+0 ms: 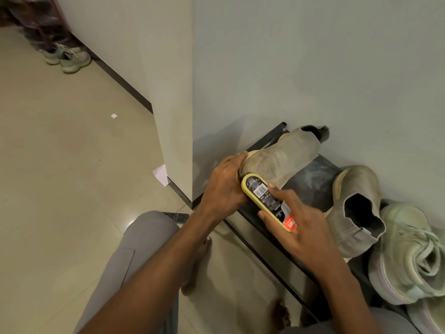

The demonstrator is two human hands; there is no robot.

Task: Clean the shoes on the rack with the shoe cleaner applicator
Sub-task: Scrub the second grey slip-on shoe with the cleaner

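Observation:
A beige knit slip-on shoe [284,156] lies on the dark shoe rack [310,184] against the wall. My left hand [224,186] grips its toe end. My right hand [301,222] holds the yellow-edged shoe cleaner applicator [267,201], black label with barcode facing up. The applicator's far end presses against the shoe's toe side. Its matching knit shoe [354,208] lies to the right on the rack. A pale green laced sneaker [409,256] sits further right.
A remote control [177,216] lies on the tiled floor by my knee. My bare feet [197,266] rest on the floor below the rack. A pair of grey sneakers [68,57] stands at the far wall. A paper scrap [160,174] leans at the wall corner.

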